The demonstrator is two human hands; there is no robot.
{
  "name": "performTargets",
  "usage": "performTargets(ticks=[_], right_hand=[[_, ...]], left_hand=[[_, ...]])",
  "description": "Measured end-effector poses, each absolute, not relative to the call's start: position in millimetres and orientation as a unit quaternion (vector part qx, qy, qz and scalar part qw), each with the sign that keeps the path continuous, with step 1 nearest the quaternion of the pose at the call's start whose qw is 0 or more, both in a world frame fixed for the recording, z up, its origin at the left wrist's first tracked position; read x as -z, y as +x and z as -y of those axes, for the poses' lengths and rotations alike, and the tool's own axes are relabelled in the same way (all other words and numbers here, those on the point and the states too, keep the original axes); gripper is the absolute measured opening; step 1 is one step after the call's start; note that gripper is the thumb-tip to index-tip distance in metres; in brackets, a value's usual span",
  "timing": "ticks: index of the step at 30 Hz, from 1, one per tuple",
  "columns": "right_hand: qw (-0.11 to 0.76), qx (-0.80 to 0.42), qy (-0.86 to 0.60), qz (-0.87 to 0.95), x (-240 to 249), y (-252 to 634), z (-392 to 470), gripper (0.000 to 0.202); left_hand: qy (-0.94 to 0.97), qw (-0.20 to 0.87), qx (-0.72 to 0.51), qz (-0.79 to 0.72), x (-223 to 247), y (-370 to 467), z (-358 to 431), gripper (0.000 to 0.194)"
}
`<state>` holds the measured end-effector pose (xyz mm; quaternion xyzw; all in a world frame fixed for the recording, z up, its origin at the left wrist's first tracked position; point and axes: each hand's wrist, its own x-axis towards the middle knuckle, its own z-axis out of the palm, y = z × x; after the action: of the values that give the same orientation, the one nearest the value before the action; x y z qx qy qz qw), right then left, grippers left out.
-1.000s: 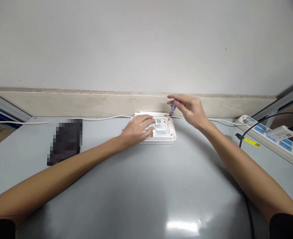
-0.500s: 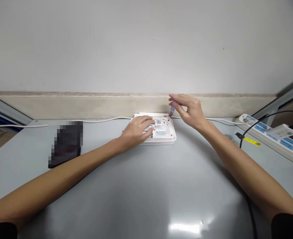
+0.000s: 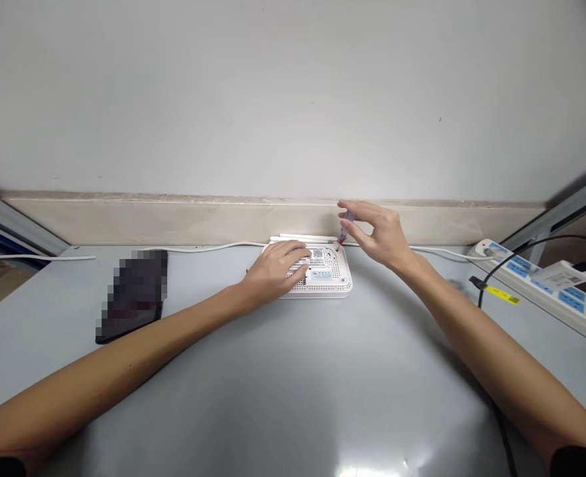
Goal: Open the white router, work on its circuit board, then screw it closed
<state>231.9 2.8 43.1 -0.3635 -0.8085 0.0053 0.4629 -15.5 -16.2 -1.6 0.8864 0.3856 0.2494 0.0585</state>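
A white router (image 3: 340,286) lies underside up on the table against the wall, its vented bottom with labels facing me and its antennas along the far side. Across its left part rests my left hand (image 3: 276,268), fingers stretched over the labels and apart. My right hand (image 3: 380,232) is closed on a small screwdriver (image 3: 347,225) with a translucent purplish handle and a red part low down. The screwdriver stands slightly tilted over the router's far right corner. Its tip is too small to make out.
To the left lies a dark, pixelated flat device (image 3: 134,298). A white power strip (image 3: 546,291) with a plugged-in white adapter (image 3: 564,277) stands at the right. A black cable (image 3: 504,437) runs by my right forearm, and a white cable (image 3: 213,247) along the wall (image 3: 198,222).
The whole view has shifted slightly, so things sit a little lower. My right hand's fingers have spread a little around the screwdriver handle; the left hand stays on the router.
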Motion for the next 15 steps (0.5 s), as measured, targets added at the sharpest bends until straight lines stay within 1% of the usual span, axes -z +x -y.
performTargets(ticks=[3, 7, 9, 12, 15], right_hand=[[0.474, -0.008, -0.361, 0.803, -40.8, 232.6, -4.5, 0.029], [0.466, 0.027, -0.372, 0.802, -37.6, 233.7, -8.0, 0.026], [0.453, 0.03, -0.374, 0.809, -37.2, 233.7, -8.3, 0.03], [0.437, -0.008, -0.352, 0.828, -38.2, 232.9, -6.4, 0.038], [0.437, -0.017, -0.332, 0.836, -38.9, 232.4, -4.8, 0.038]], left_hand=[[0.888, 0.057, -0.249, -0.382, 1.6, -15.4, 16.3, 0.03], [0.888, 0.054, -0.25, -0.382, 1.1, -15.1, 16.8, 0.03], [0.888, 0.051, -0.252, -0.381, 0.9, -15.0, 16.9, 0.029], [0.89, 0.05, -0.254, -0.376, 0.8, -15.1, 16.5, 0.029], [0.89, 0.05, -0.255, -0.375, 0.9, -15.0, 16.2, 0.029]])
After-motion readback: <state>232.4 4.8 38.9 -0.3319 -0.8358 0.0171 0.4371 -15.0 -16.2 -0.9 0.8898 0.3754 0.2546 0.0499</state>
